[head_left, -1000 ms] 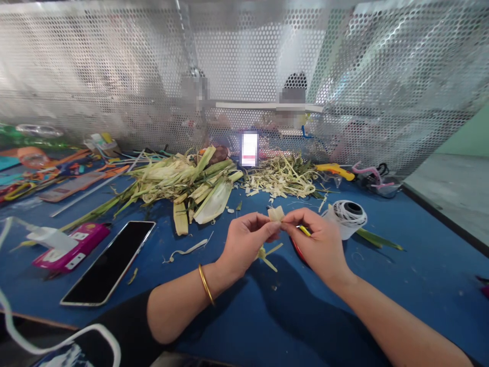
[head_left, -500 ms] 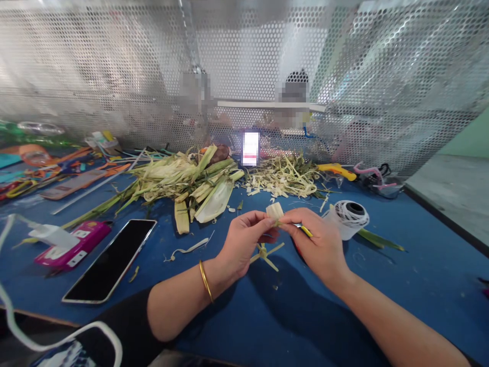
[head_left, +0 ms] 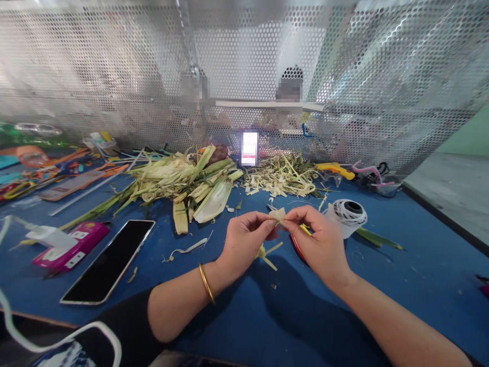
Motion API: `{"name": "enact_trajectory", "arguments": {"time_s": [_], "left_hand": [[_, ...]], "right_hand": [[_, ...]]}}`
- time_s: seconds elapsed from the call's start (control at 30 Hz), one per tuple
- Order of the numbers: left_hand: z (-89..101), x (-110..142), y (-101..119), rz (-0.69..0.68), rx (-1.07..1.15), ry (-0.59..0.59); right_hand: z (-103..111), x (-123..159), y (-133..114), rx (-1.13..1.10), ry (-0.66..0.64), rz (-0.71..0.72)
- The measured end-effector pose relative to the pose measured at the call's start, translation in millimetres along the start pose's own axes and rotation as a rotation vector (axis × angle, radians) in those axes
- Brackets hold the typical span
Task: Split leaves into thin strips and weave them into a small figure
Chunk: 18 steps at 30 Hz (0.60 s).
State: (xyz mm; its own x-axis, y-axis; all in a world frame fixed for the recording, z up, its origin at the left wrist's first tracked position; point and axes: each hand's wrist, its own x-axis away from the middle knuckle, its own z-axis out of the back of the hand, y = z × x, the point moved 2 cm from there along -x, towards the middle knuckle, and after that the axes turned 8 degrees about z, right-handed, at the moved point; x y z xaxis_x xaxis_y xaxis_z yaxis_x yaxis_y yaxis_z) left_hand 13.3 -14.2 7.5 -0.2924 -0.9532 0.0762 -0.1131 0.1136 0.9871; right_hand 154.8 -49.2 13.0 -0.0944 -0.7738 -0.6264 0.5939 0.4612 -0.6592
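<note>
My left hand (head_left: 246, 237) pinches a small pale piece of corn husk (head_left: 277, 214) between thumb and fingertips. My right hand (head_left: 319, 239) grips the opposite side of the same piece, the fingertips of both hands almost meeting. Below the left fingers shows a small crossed shape of pale green strips (head_left: 270, 255); its upper part is hidden by the hand. A tool with red and yellow handles (head_left: 298, 248) is partly covered by the right hand. Its metal tip (head_left: 271, 207) pokes out behind the husk, and whether the hand supports it I cannot tell.
Corn husks (head_left: 168, 178) and a heap of cut scraps (head_left: 282, 176) lie at the back. A white-wrapped spool (head_left: 348, 216) stands right. Left are a black-screened phone (head_left: 109, 262) and a magenta power strip (head_left: 72, 247). A perforated metal screen (head_left: 145, 66) rises behind the table.
The husk piece has tipped down and shows less of its face. My right fingertips have shifted onto its edge, and the tool's metal tip now shows behind it, with more red handle visible.
</note>
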Motion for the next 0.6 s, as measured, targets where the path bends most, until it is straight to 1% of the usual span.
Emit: {"name": "enact_trajectory", "arguments": {"time_s": [0.1, 0.23, 0.37, 0.43, 0.53, 0.6], "left_hand": [[-0.3, 1.4, 0.4, -0.011, -0.023, 0.010], [-0.5, 2.3, 0.7, -0.013, -0.033, 0.004], [-0.7, 0.8, 0.0, 0.013, -0.018, -0.013], [-0.4, -0.5, -0.9, 0.035, 0.008, -0.026], [0.0, -2.4, -2.9, 0.095, 0.071, -0.072], [0.4, -3.3, -4.4, 0.147, 0.126, -0.101]], "right_hand": [[-0.5, 0.5, 2.6, -0.053, 0.033, -0.035], [-2.1, 1.4, 3.7, -0.052, -0.013, -0.046], [-2.3, 1.4, 3.8, -0.062, -0.006, -0.080], [-3.0, 0.6, 4.9, -0.119, -0.003, -0.121], [-5.0, -0.8, 7.7, -0.268, -0.004, -0.182], [-5.6, -1.3, 8.8, -0.314, -0.016, -0.174]]}}
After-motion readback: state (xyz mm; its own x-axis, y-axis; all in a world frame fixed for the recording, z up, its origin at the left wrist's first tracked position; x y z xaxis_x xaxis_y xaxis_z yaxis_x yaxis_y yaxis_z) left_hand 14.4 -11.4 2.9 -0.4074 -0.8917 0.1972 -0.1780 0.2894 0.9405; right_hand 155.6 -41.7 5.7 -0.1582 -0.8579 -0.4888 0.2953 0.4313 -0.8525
